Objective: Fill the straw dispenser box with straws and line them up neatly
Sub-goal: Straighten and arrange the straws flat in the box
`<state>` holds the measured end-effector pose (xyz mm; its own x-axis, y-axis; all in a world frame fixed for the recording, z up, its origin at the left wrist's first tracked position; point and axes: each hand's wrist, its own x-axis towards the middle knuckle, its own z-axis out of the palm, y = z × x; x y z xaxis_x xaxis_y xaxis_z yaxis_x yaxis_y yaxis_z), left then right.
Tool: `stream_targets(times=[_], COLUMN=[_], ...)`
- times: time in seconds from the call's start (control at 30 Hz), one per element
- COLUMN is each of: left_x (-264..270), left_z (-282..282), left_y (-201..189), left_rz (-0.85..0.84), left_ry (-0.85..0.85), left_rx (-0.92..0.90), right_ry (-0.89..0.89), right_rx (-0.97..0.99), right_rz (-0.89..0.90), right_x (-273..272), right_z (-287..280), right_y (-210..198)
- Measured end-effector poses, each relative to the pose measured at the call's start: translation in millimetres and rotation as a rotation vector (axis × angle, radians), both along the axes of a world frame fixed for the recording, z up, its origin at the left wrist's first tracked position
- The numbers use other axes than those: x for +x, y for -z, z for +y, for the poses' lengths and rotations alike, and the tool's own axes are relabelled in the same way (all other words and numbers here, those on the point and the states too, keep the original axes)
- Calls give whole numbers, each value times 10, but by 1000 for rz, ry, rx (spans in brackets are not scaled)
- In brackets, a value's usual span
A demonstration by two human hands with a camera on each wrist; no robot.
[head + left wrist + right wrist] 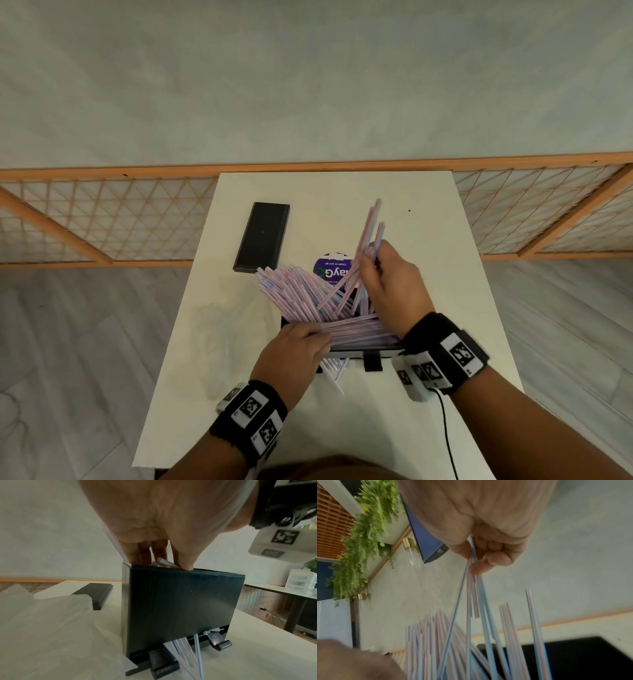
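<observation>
Head view: the dispenser box [342, 353] stands open-topped at the near middle of the table [428, 274]; straws [294, 294] fan out of it toward its far-left corner, others lie flat across its top; the right hand [387, 281], above the box's far-right side, has its fingers curled round a small bundle [368, 233] raised upright; the left hand [294, 356] rests at the box's near-left edge; the black lid [262, 237] lies beyond the box to the left.

Left wrist view: fingertips [186, 564] reach into the box's top opening among straw ends; firm grasp or mere pressing cannot be told; several straws [185, 654] protrude from the bottom slot.

Right wrist view: blurred; thumb and fingers [489, 559] pinch the bundle near its upper end.

Procedure, as judged: lower the bundle parallel to the box's long side; steady the flat layer meanwhile; then comb the fanned straws level.
</observation>
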<state>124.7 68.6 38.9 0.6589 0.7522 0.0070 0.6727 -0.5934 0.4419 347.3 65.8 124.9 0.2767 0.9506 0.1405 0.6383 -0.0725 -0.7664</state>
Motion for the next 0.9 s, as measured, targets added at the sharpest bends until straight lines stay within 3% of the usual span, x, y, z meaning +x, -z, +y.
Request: stream_targets(times=[0.07,0.2,0.3,0.4,0.57,0.73,0.9], left_x=[-2,3,-26,-68,-128,-212,-237], left_z=[5,70,95,73,44,35,34], left_y=[-19,-79,-67,-61,-127,-185,-241], left_rz=[17,60,-10,-122,-136,-172,-237], left_ry=[10,35,-21,-124,-242,-258,-327], left_rx=[-35,-159,-218,-250,-120,-195,-132], right_ry=[-62,-265,-391,-479,-581,-611,-542], right_rx=[47,84,76,1,-111,-235,-255], right_rz=[-26,-271,-534,-649,-666,-496,-396], right_x=[55,98,56,-48,-270,-370,-239], right_z=[-43,-89,-59,-29,-15,-25,-61], right_y=[-161,-332,-259,-30,405,541,664])
